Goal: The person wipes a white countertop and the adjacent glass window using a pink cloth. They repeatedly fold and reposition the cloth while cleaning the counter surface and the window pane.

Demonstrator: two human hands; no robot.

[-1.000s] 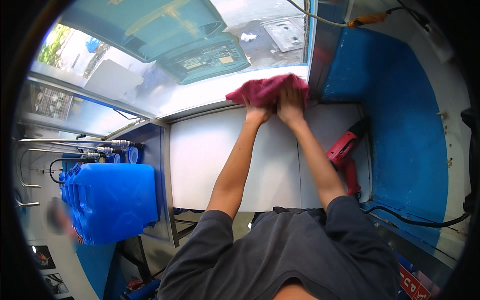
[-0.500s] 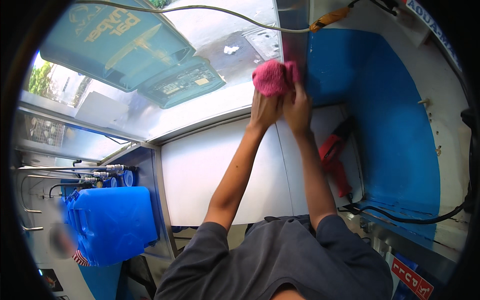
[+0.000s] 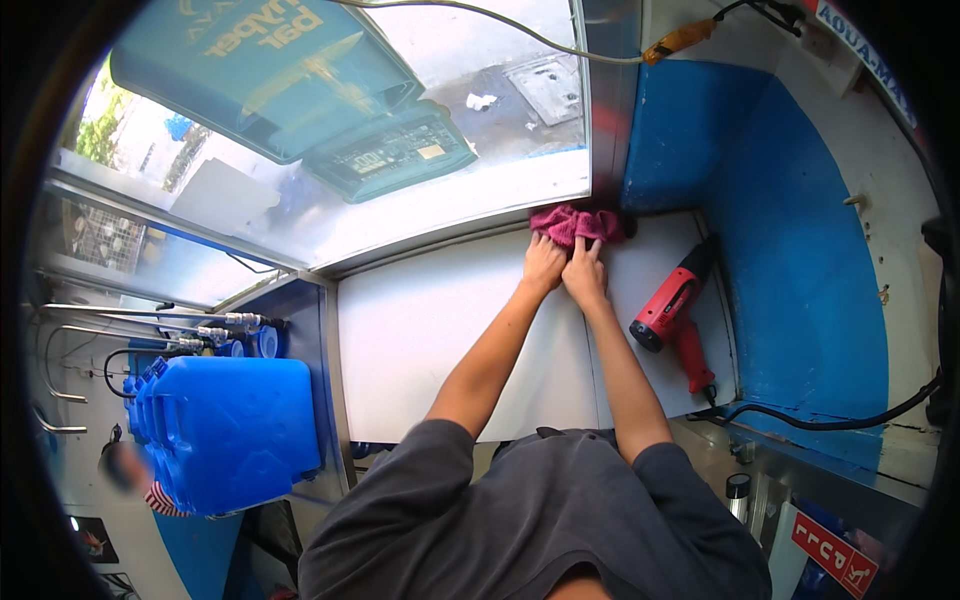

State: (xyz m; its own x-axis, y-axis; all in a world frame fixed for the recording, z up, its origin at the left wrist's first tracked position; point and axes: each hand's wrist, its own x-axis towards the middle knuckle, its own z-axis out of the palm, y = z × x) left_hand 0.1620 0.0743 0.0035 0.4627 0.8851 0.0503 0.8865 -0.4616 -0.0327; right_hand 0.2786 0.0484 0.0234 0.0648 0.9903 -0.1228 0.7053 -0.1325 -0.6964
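Both hands press a crumpled magenta cloth (image 3: 578,224) flat on the white counter (image 3: 430,330) at about one o'clock, against the foot of the window (image 3: 400,130). The cloth's long axis runs nine to three. The left hand (image 3: 543,266) and right hand (image 3: 585,277) lie side by side, fingers together on its near edge. Half a second ago the cloth was raised against the window frame; now it is down on the counter. A red heat gun (image 3: 672,310) lies at three o'clock, nozzle toward one.
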